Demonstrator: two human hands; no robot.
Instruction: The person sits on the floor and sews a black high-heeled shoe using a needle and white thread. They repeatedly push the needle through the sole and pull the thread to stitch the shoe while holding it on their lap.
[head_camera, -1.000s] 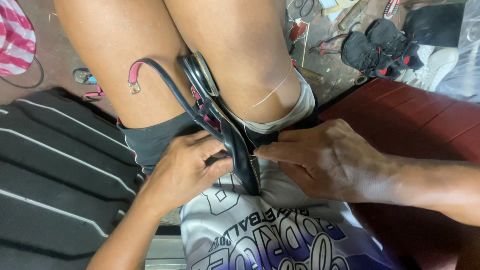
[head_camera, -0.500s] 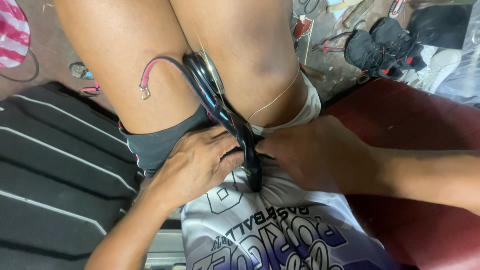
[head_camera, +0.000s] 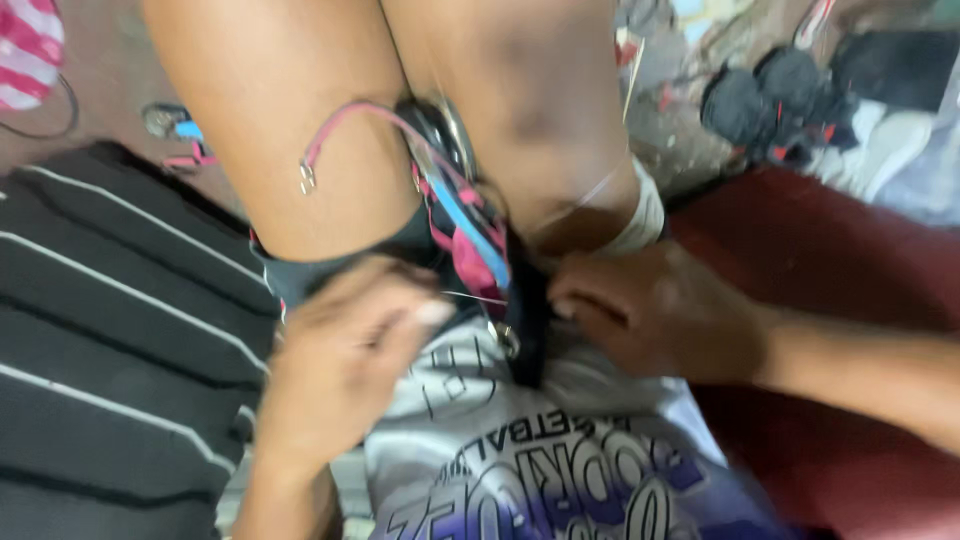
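Observation:
A dark sandal (head_camera: 520, 300) with pink and blue straps is clamped on edge between my thighs. A pink strap (head_camera: 345, 125) with a metal buckle loops over my left thigh. My left hand (head_camera: 340, 370) is at the sandal's left side, fingers curled near the straps; the blur hides whether it pinches anything. My right hand (head_camera: 650, 310) grips the sandal's dark sole from the right. A thin light thread (head_camera: 590, 195) runs across my right thigh.
A black cloth with white stripes (head_camera: 110, 330) lies at my left. A dark red seat (head_camera: 850, 300) is at my right. Black footwear and scraps (head_camera: 770, 100) lie on the floor at the upper right. A pink-striped cloth (head_camera: 25, 50) shows at the upper left.
The sandal has turned, showing its pink and blue straps. My left hand has slid down and left off the sole. My right hand stays on the sandal.

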